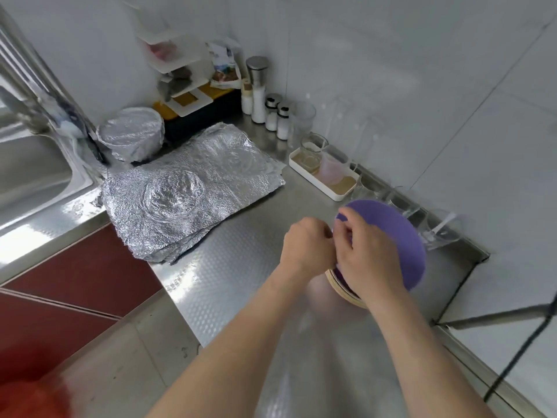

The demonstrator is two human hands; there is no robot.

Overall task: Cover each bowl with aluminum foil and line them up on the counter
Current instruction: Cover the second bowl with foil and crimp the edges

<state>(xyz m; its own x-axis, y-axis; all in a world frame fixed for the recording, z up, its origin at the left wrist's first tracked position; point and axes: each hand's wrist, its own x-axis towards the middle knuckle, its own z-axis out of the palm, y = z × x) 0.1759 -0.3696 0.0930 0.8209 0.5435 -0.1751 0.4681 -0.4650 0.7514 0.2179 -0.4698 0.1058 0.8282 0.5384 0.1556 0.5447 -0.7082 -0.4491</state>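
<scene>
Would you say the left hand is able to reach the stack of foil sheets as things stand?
Likely yes, once the left hand releases the purple bowl: the foil stack lies to its left, only bare counter between.

What sits around me in the kitchen corner
Sink [36, 176] and tap [18, 107] on my left, red cabinets [75, 267] below. In the far corner stand stacked white boxes [177, 70], with four shakers [257, 95] of white grains just beside them. By the right wall a white tray [313, 181] holds a beaker [313, 152] and a pink cup [331, 167].
</scene>
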